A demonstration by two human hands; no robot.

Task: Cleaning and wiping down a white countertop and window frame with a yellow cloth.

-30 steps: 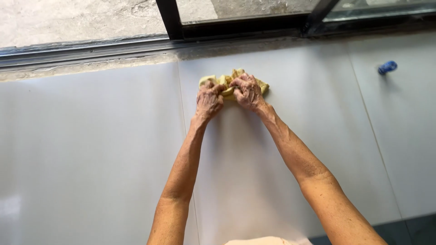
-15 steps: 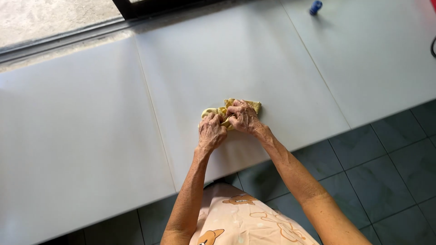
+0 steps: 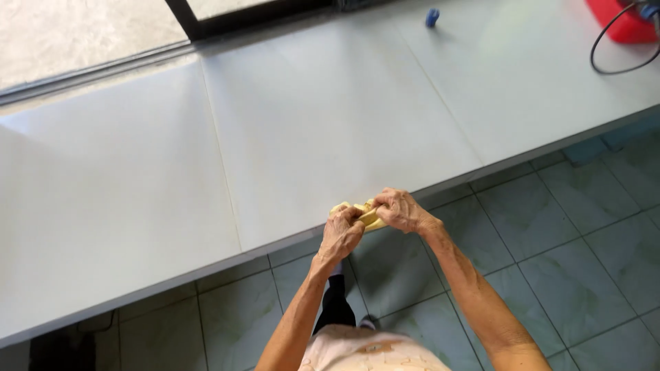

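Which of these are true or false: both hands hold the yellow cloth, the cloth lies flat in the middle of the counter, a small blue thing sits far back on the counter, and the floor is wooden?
1. Both the left hand and the right hand grip the crumpled yellow cloth. True.
2. The cloth lies flat mid-counter. False: it is bunched up at the front edge of the pale grey counter.
3. A small blue object sits far back on the counter. True.
4. The floor is wooden. False: it is grey-green square tiles.

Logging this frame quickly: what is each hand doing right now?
Left hand: closed on the yellow cloth.
Right hand: closed on the same cloth, at the counter's edge.
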